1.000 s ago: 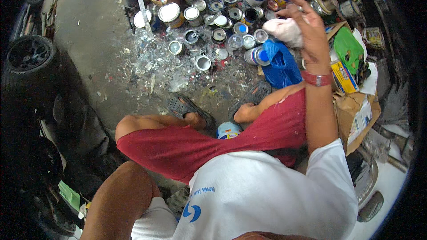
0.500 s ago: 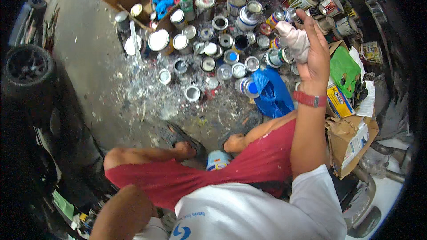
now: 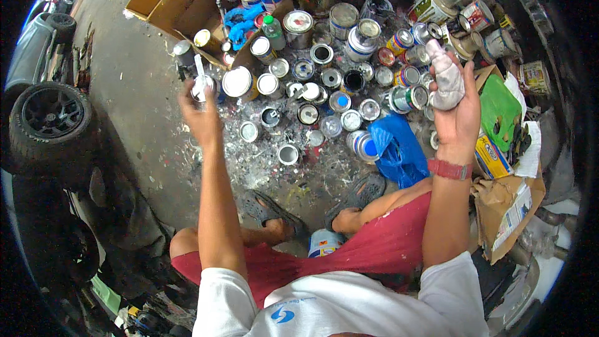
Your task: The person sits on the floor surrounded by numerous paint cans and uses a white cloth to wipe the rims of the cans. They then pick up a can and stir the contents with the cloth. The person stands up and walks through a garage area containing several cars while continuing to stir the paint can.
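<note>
My right hand [image 3: 458, 115] is raised on the right and grips a crumpled, paint-stained white rag [image 3: 446, 75], held upright above the cans. My left hand [image 3: 199, 109] is stretched out to the left and reaches a small open tin [image 3: 201, 87] with a white stick standing in it; the fingers close around the tin. Between my hands the floor is crowded with several small paint cans [image 3: 331, 87], some open, some lidded. A small can [image 3: 323, 243] stands between my feet.
A blue plastic bag [image 3: 396, 150] lies right of the cans. Cardboard boxes [image 3: 187, 0] stand at the back left, a green container [image 3: 499, 109] and paper bags [image 3: 508, 203] at the right. A car tyre [image 3: 53, 122] is at the left. The concrete is paint-splattered.
My left arm has come into view and reached out to the small tin at the left. My right hand with the rag has stayed raised on the right while the view tilted forward.
</note>
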`<state>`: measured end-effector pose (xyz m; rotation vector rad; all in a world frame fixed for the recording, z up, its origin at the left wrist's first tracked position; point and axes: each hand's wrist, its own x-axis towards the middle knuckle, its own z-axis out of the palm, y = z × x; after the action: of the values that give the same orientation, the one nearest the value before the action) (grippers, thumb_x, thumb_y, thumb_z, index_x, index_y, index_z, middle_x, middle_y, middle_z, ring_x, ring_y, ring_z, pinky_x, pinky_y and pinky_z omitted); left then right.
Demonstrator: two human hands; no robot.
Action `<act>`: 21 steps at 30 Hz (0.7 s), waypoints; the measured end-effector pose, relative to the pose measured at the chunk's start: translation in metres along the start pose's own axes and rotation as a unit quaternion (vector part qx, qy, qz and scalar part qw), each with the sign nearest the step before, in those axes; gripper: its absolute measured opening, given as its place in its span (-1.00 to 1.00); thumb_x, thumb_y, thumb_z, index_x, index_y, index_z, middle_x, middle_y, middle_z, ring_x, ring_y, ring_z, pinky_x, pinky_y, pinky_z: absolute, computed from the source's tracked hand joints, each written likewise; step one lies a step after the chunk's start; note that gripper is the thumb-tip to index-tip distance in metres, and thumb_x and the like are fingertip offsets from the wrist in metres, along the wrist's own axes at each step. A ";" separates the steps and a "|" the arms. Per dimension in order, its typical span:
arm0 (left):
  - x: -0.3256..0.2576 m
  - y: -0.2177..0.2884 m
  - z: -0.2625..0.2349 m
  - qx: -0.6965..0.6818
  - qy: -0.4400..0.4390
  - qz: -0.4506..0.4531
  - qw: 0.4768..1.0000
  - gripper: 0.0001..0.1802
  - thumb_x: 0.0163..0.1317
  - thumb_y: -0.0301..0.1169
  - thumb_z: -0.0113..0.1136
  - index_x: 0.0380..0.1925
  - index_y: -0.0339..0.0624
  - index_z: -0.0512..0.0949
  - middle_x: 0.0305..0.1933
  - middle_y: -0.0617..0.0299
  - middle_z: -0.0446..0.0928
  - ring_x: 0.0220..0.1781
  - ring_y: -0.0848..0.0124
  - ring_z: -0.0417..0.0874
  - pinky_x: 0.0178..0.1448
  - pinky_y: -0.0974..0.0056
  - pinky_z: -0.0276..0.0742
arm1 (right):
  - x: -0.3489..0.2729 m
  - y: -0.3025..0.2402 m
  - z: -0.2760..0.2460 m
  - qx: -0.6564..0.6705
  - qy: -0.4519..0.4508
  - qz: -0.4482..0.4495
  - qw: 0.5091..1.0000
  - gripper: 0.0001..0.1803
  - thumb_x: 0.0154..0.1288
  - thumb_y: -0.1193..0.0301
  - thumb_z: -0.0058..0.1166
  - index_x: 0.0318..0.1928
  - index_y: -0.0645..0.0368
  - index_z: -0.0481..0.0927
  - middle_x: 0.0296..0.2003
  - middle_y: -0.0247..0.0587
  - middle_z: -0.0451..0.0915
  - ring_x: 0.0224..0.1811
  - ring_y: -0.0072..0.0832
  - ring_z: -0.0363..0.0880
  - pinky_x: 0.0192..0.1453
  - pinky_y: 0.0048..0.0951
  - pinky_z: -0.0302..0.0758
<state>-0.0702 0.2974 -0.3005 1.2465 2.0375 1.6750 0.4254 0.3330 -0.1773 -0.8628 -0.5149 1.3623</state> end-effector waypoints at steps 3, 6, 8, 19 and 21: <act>-0.037 -0.057 0.014 0.175 -0.126 -0.058 0.975 -0.34 0.36 -0.24 0.53 0.36 -0.29 0.54 0.33 -0.11 0.63 0.35 0.01 0.62 0.50 0.02 0.45 | -0.001 0.006 0.000 0.011 0.004 0.014 1.000 -0.47 0.79 0.03 -0.02 0.29 0.27 0.62 0.17 -0.02 0.75 0.08 -0.33 0.77 -0.05 -0.35 0.70; -0.053 -0.081 0.025 0.270 -0.198 -0.038 0.941 -0.34 0.30 -0.29 0.53 0.34 -0.27 0.54 0.30 -0.10 0.62 0.38 -0.04 0.58 0.51 -0.06 0.43 | -0.003 0.007 0.004 0.007 0.002 0.011 1.000 -0.47 0.79 0.05 -0.02 0.32 0.29 0.59 0.20 0.01 0.73 0.08 -0.31 0.77 -0.08 -0.35 0.72; -0.057 -0.088 0.030 0.299 -0.224 -0.053 0.926 -0.34 0.28 -0.29 0.53 0.33 -0.25 0.54 0.31 -0.08 0.61 0.40 -0.04 0.56 0.51 -0.09 0.43 | -0.003 0.008 0.006 0.012 0.005 0.014 1.000 -0.46 0.78 0.05 -0.01 0.34 0.29 0.58 0.22 0.04 0.72 0.09 -0.30 0.77 -0.11 -0.37 0.72; -0.019 -0.098 0.060 0.386 -0.245 0.020 0.889 -0.12 0.17 -0.25 0.63 0.44 -0.27 0.42 0.47 -0.23 0.48 0.50 -0.17 0.50 0.58 -0.12 0.42 | -0.006 0.008 0.012 0.001 0.027 0.020 0.999 -0.44 0.78 0.02 -0.02 0.38 0.28 0.57 0.21 -0.01 0.70 0.04 -0.37 0.73 -0.11 -0.40 0.69; -0.008 -0.100 0.065 0.398 -0.256 0.017 0.881 -0.09 0.15 -0.25 0.65 0.45 -0.26 0.41 0.52 -0.22 0.45 0.53 -0.16 0.47 0.62 -0.11 0.41 | -0.004 0.009 0.012 0.010 0.027 0.024 0.999 -0.44 0.79 0.03 -0.02 0.37 0.28 0.57 0.23 0.03 0.70 0.06 -0.36 0.74 -0.11 -0.40 0.69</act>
<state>-0.0698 0.3378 -0.4131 1.7058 2.3753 0.3543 0.4099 0.3314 -0.1764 -0.8982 -0.4402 1.3806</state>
